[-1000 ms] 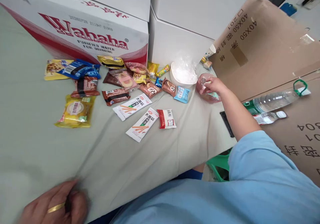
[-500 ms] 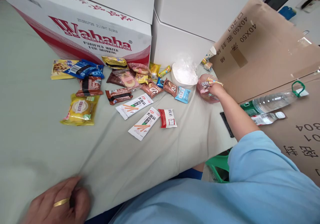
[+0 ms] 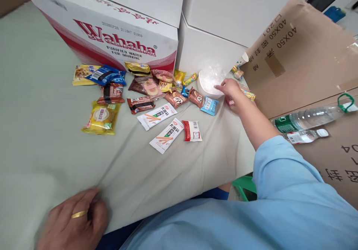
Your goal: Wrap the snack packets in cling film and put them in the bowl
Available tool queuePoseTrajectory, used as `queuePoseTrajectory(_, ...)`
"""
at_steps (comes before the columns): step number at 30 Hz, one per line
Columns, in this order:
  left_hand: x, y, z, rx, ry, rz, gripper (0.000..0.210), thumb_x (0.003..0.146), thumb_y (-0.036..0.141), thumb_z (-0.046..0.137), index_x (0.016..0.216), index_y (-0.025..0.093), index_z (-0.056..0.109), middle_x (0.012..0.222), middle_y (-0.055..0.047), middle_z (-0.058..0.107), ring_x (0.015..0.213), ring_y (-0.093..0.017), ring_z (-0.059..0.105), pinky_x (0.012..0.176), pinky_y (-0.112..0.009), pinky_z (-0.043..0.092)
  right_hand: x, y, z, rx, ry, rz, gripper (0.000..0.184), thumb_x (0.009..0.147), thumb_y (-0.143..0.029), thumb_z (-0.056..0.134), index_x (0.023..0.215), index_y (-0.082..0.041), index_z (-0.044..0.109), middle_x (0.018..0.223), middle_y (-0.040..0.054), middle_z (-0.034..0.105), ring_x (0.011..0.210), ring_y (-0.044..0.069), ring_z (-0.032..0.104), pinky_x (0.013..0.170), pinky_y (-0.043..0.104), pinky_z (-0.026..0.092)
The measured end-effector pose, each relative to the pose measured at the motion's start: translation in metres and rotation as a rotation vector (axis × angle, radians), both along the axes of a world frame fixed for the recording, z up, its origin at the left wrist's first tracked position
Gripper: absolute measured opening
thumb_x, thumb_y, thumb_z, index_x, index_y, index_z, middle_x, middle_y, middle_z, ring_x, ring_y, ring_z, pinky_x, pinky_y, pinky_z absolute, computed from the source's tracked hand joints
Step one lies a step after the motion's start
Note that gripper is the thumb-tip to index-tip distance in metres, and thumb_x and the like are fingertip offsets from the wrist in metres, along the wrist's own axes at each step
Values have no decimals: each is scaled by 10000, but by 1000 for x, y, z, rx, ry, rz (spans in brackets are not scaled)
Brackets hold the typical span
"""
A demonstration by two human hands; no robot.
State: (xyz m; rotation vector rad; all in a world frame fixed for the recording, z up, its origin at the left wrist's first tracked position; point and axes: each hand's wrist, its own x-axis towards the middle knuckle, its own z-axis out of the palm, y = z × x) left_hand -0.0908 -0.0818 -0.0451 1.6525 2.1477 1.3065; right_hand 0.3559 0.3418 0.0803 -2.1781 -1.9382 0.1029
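Our right hand, fingers loosely spread and holding nothing we can see, touches the white plastic-lined bowl; our left hand lies curled, well nearer us on the bench.

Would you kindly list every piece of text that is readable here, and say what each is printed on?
"Wahaha" and "PURIFIED WATER FOR DRINKING": side of the red and white carton.
"40X50" and "201", upside down: brown cardboard box.
"04", cut off by the edge: lower cardboard box.
Chinese characters on both cardboard boxes, the date code on the carton, the snack packets and the bottle labels: too small or blurred to read.
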Motion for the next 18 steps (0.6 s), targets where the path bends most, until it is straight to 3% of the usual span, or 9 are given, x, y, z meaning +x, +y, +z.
queuePoseTrajectory(3, 1, -1, 0, 54, 323, -50, 217, 757, 290, 621, 956, 327, 699, 868, -55, 755, 775, -318, 631, 801, -459, 493, -8, 0, -5, -46, -24, -23, 114, 777, -278, 774, 805, -205, 691, 878, 76, 733, 876, 272, 683, 873, 385, 531)
queuePoseTrajectory(5, 1, -1, 0, 95, 415, -60, 209, 784, 274, 596, 971, 308, 683, 861, -51, 752, 765, -295, 642, 784, -426, 510, -5, -4, 1, 54, -5, -28, 50, 799, -195, 693, 847, -200, 707, 903, 72, 740, 899, 263, 689, 884, 374, 524)
queuePoseTrajectory(7, 1, 0, -1, 117, 461, -63, 196, 798, 263, 584, 969, 290, 677, 852, -49, 751, 758, -279, 650, 773, -404, 520, 1, -9, 11, 173, 47, -3, 117, 815, -177, 640, 895, -186, 725, 893, 65, 737, 883, 244, 684, 882, 365, 520)
queuePoseTrajectory(10, 0, 1, -3, 144, 498, -43, 180, 814, 249, 577, 959, 269, 683, 841, -48, 753, 745, -263, 655, 745, -380, 526, 5, -19, 27, 324, 239, 43, 114, 832, -212, 621, 877, -175, 719, 863, 50, 716, 849, 219, 659, 833, 350, 524)
queuePoseTrajectory(12, -3, 1, -5, 173, 489, -36, 174, 811, 229, 598, 953, 264, 691, 834, -37, 755, 731, -248, 662, 721, -360, 529, 1, -30, 35, 367, 486, -6, 74, 841, -223, 612, 833, -186, 675, 849, 38, 698, 759, 181, 618, 711, 310, 511)
queuePoseTrajectory(15, -2, -3, -1, 197, 343, -40, 177, 807, 201, 644, 952, 284, 702, 831, -8, 752, 751, -231, 689, 735, -347, 547, -20, -66, 38, 231, 956, -91, 94, 816, -238, 660, 798, -213, 572, 842, 12, 688, 557, 92, 442, 494, 214, 363)
queuePoseTrajectory(18, 16, -7, 15, 95, 27, -51, 150, 860, 251, 657, 989, 301, 713, 913, -17, 749, 861, -243, 710, 828, -390, 564, -57, -129, 20, -33, 1275, 3, 286, 741, -322, 794, 794, -225, 530, 851, -7, 697, 499, 54, 322, 422, 171, 248)
